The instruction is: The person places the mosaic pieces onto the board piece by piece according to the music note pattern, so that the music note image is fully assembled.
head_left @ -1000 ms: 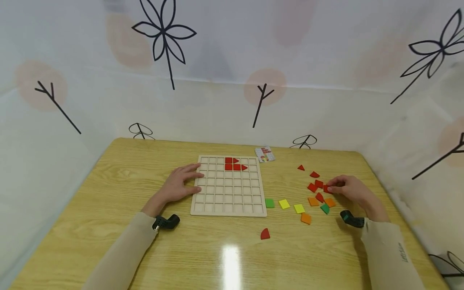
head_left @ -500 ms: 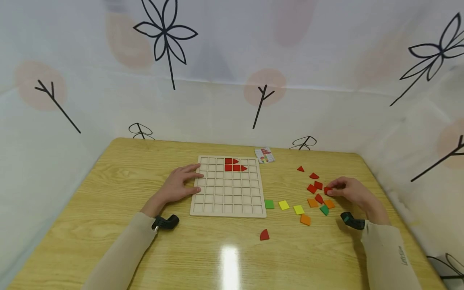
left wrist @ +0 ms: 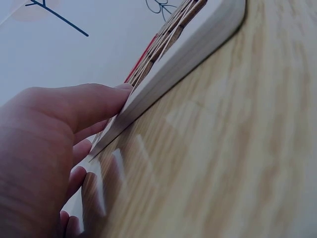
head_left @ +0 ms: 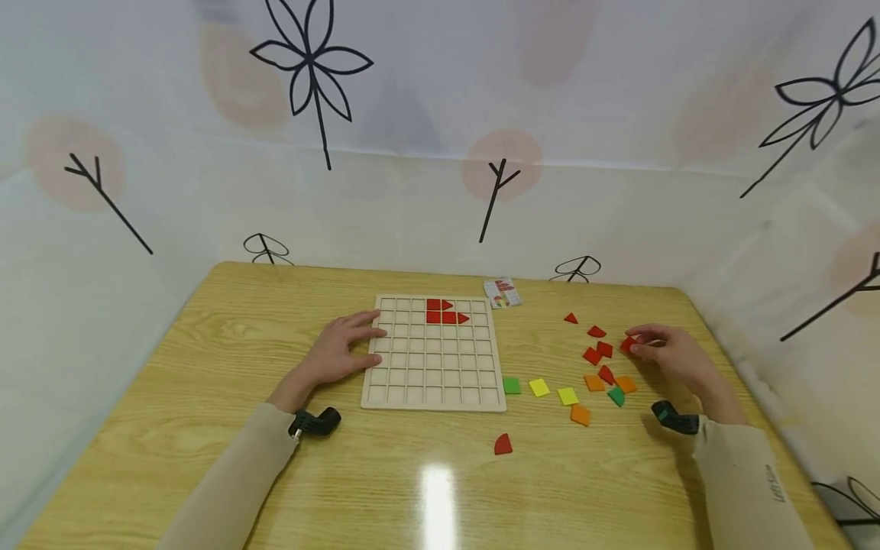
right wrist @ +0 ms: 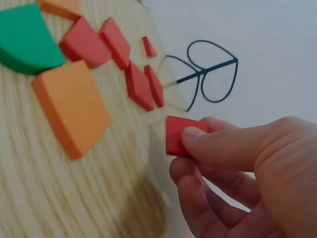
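Note:
My right hand point(head_left: 670, 353) pinches a red tile point(right wrist: 174, 136) between thumb and fingers, held just above the table at the right side of the loose tiles. At the left edge of the wooden grid board point(head_left: 414, 374), my left hand point(head_left: 334, 349) rests with fingers spread and fingertips on the rim. In the left wrist view the thumb point(left wrist: 101, 99) touches the board's side. Red tiles point(head_left: 442, 317) fill several cells in the board's top two rows: squares with pointed pieces at their right ends.
Loose red tiles point(head_left: 593, 356), orange tiles point(head_left: 580, 415), yellow tiles point(head_left: 539, 387) and green tiles point(head_left: 512, 385) lie right of the board. A red quarter-round tile point(head_left: 503, 444) lies in front. A small pattern card point(head_left: 503, 292) sits behind the board's right corner.
My right hand has lifted the red tile off the table and moved slightly up and right with it. The left hand and the board have stayed in place.

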Motion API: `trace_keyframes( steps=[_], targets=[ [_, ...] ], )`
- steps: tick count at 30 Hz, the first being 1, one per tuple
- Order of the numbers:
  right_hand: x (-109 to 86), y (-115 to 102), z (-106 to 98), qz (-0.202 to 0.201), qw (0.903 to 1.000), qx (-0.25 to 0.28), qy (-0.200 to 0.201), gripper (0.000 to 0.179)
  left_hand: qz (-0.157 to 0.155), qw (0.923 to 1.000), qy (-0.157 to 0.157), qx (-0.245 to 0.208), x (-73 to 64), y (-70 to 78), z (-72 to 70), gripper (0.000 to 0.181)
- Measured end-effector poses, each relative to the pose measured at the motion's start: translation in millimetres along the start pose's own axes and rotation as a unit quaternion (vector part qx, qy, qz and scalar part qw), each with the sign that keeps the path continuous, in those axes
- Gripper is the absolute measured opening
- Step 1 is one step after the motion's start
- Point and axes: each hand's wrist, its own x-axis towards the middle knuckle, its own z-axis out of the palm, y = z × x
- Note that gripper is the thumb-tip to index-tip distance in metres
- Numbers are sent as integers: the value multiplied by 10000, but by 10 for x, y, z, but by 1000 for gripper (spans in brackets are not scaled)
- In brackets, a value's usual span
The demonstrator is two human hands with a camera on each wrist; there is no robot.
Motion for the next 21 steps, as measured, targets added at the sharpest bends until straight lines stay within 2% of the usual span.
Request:
trace_keyframes(
  steps=[6,16,21],
  targets=[
    [-14,-189,46,-84,9999,-23,130,47,-1,10000,2,15,-2,-10,-1,47],
    [127,-670,342,-157,9982,540,210,46,20,10000,49,1,-19,5,-5,48],
    [254,-890,533,-355,9986,247,288,42,64,10000,76,2,-22,14,-9,48]
  ],
)
